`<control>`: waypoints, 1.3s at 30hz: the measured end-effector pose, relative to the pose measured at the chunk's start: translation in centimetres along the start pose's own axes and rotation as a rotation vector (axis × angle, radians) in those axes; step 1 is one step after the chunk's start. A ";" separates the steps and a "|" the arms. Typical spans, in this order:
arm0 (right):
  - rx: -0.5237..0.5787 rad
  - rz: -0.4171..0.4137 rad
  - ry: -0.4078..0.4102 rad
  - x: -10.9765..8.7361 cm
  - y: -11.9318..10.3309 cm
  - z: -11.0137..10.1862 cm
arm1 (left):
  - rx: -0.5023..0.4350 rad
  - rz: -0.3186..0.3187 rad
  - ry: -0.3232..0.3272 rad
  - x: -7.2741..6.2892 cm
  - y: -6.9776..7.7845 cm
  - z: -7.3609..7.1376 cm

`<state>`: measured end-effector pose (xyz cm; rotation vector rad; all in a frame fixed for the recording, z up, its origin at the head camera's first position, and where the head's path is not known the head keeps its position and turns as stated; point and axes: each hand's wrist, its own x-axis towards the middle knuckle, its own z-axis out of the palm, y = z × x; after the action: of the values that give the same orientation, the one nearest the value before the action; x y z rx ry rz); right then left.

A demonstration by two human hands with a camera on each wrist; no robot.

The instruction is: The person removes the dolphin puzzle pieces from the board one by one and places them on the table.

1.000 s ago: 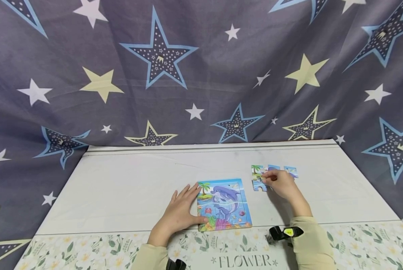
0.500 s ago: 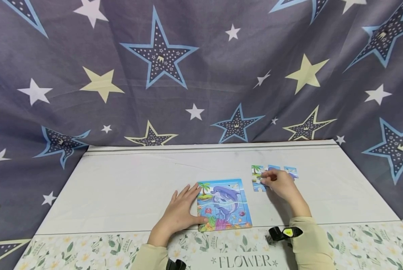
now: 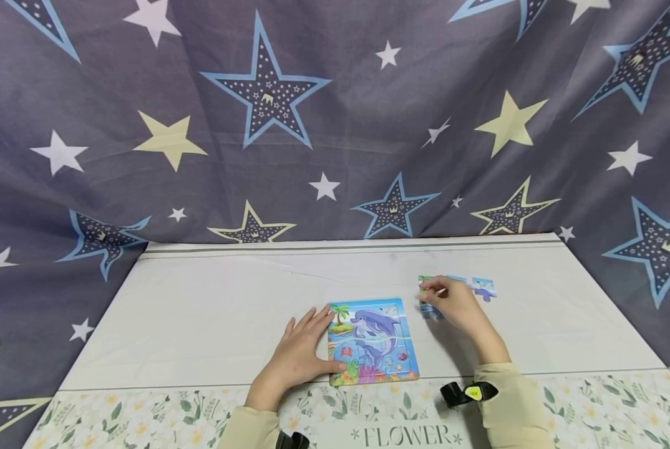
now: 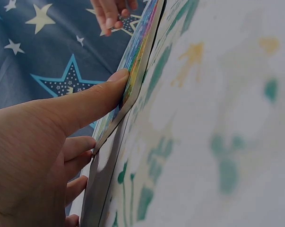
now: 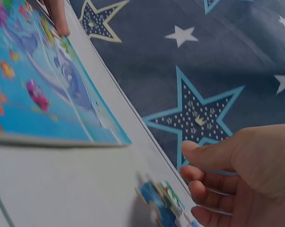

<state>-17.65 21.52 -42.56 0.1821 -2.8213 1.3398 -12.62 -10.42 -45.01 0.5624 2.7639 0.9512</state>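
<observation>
Head view showed pieces (image 3: 430,312) seemingly joined, one piece (image 3: 484,289) loose toward the far right desk (image 3: 228,330) corner, left grip (image 3: 297,358) spread, right grip (image 3: 460,307) parted.

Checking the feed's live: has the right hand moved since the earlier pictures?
Yes: the right hand has shifted left in the head view, closer to the unmoved dolphin puzzle.

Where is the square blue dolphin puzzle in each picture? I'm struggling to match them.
Head: square blue dolphin puzzle, below and slightly right of centre.
Left wrist: upper middle, seen nearly edge-on as a narrow colourful strip.
Right wrist: upper left, large, cut off by the frame.
Shared landmark: the person's bare left hand at its edge; right wrist shows only fingers.
</observation>
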 end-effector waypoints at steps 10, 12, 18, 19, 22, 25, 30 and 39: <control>0.028 -0.065 -0.045 0.1 -1.8 1.8 | 0.001 0.002 -0.002 0.0 0.1 0.0; 0.035 -0.064 -0.066 0.0 -2.1 2.2 | 0.000 0.002 -0.003 0.0 0.1 -0.1; 0.038 -0.065 -0.126 -0.2 -3.2 3.1 | -0.002 -0.002 -0.003 0.0 0.2 -0.1; 0.036 -0.071 -0.136 -0.2 -3.3 3.3 | -0.002 -0.002 -0.002 0.0 0.2 -0.1; 0.033 -0.085 -0.172 -0.4 -3.6 3.7 | 0.000 -0.004 0.000 0.0 0.2 -0.1; 0.029 -0.114 -0.207 -0.5 -3.9 4.2 | 0.001 -0.007 -0.002 0.0 0.2 -0.1; 0.021 -0.166 -0.245 -0.8 -4.4 4.9 | 0.009 -0.009 -0.008 0.0 0.1 0.0; 0.000 -0.179 -0.313 -1.1 -4.8 6.1 | 0.012 -0.001 -0.008 0.0 0.1 -0.1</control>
<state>-15.83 13.93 -42.76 0.6835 -2.9569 1.3792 -12.67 -10.38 -44.88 0.5657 2.7643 0.9312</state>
